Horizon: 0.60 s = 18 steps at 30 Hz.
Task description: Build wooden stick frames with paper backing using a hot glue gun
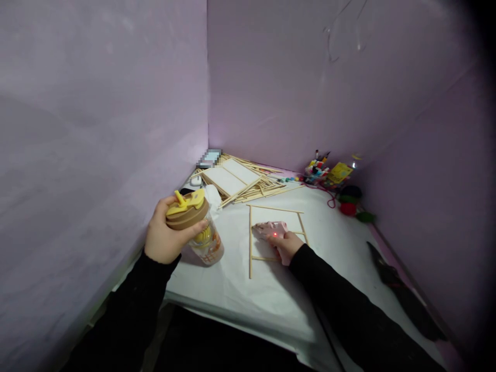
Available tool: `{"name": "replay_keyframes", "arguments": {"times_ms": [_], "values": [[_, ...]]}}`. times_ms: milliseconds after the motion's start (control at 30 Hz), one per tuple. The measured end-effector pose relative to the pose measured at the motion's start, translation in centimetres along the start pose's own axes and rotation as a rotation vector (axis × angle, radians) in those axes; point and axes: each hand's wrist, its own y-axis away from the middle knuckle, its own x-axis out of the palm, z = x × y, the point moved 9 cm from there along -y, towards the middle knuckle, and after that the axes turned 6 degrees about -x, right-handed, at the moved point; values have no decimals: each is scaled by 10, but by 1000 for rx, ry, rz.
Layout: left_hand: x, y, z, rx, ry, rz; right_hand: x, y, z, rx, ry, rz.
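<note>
My left hand (165, 232) is closed around the upper part of a clear drink tumbler (209, 248), which has a brown lid and a yellow spout. The tumbler leans slightly at the table's left side. In my right hand (289, 245) is a pink hot glue gun (277, 227) with a small red light lit on it. Its nozzle points left, close to the long upright stick of a wooden stick frame (250, 248); whether it touches cannot be made out. The frame lies flat on the white table cover, partly hidden by the glue gun and hand.
Behind lie a heap of loose wooden sticks (267, 188) and a white panel (232, 178) edged with sticks. A phone-like device (209, 158) is in the corner. Pens (318, 168) and balls of yarn (347, 208) stand at right. Walls close in the table; a dark cord runs below my right arm.
</note>
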Motion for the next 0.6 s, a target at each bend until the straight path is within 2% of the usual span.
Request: {"name": "replay_keyframes", "arguments": {"times_ms": [200,300,400,500,600], "values": [[5,2,1,30,-16,41,0,3,7,-56,10,-9],[10,5,-4,123,-55,82,2,4,18,-166,37,35],[15,12,-17,274,-116,139,3,4,25,-249,99,108],[20,24,-31,441,-175,219,-5,0,20,-193,141,78],[24,35,-38,534,-218,309,-12,-1,16,-125,176,20]]}}
